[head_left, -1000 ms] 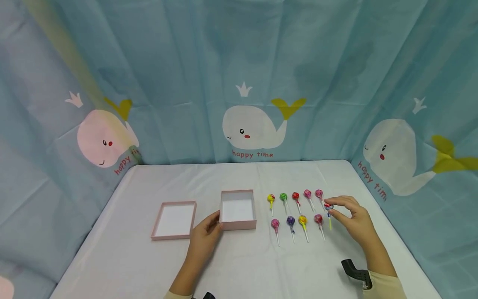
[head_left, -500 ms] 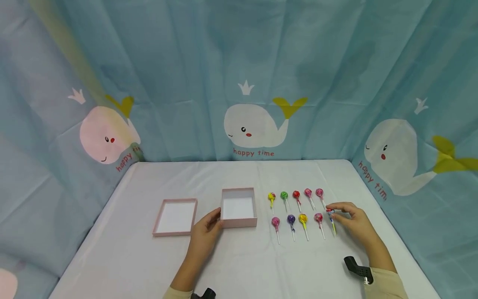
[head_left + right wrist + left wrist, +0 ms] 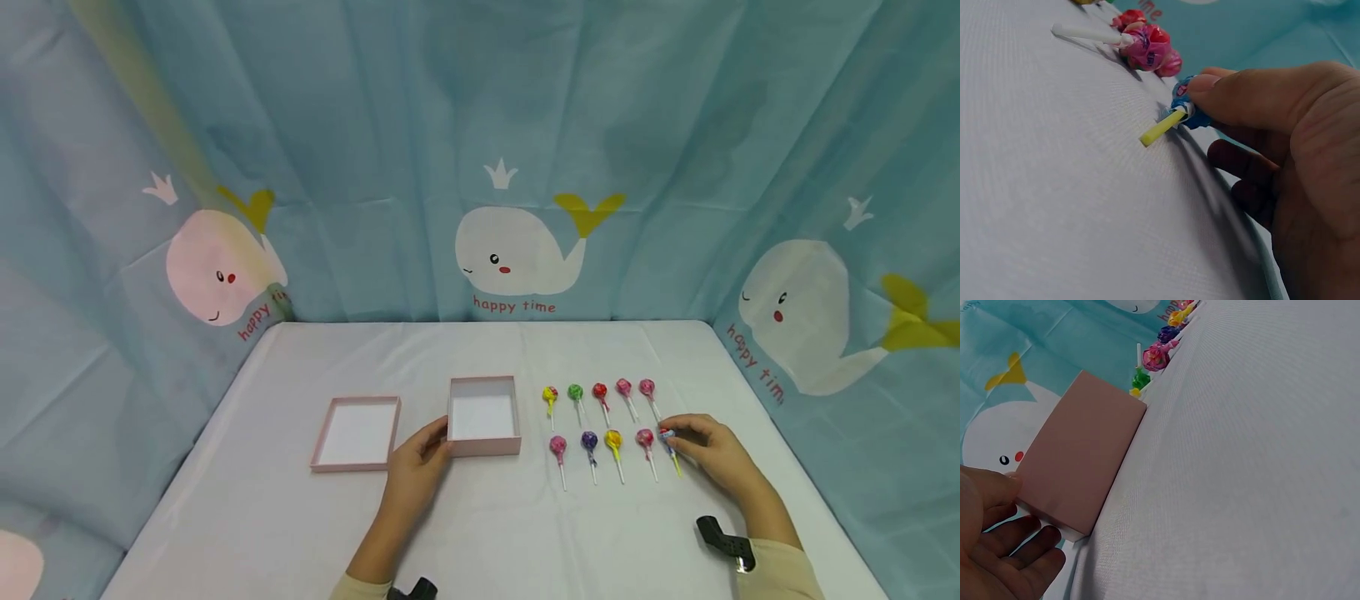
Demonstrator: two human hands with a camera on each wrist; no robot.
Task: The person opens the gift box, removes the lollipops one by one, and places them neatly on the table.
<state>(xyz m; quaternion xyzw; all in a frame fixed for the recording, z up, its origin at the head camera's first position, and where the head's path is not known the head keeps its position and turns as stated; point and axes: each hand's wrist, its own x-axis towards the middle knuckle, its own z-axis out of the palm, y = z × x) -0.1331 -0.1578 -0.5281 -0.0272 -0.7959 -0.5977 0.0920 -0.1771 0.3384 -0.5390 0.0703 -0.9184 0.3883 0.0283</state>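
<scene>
A lollipop (image 3: 1197, 117) in a blue wrapper with a yellow stick is pinched between the thumb and forefinger of my right hand (image 3: 712, 454). It sits low over the cloth at the right end of the front row of lollipops (image 3: 613, 440). My left hand (image 3: 416, 477) rests against the left side of a pink open-topped box (image 3: 486, 447) with a white inside. In the left wrist view its thumb touches the box's near corner and the other fingers are loosely bent. The back row holds several more lollipops (image 3: 600, 390) in yellow, green, red and pink wrappers.
Left of the box lies its shallow pink lid (image 3: 348, 467), white inside facing up. A white cloth (image 3: 517, 542) covers the table. Behind and at both sides hangs a blue curtain (image 3: 390, 250) with whale prints. Each wrist wears a black mount (image 3: 723, 542).
My right hand has come down toward the front row with the blue lollipop. Its stick now slants beside the neighbouring pink lollipop. The left hand stays at the box; the view shifts slightly.
</scene>
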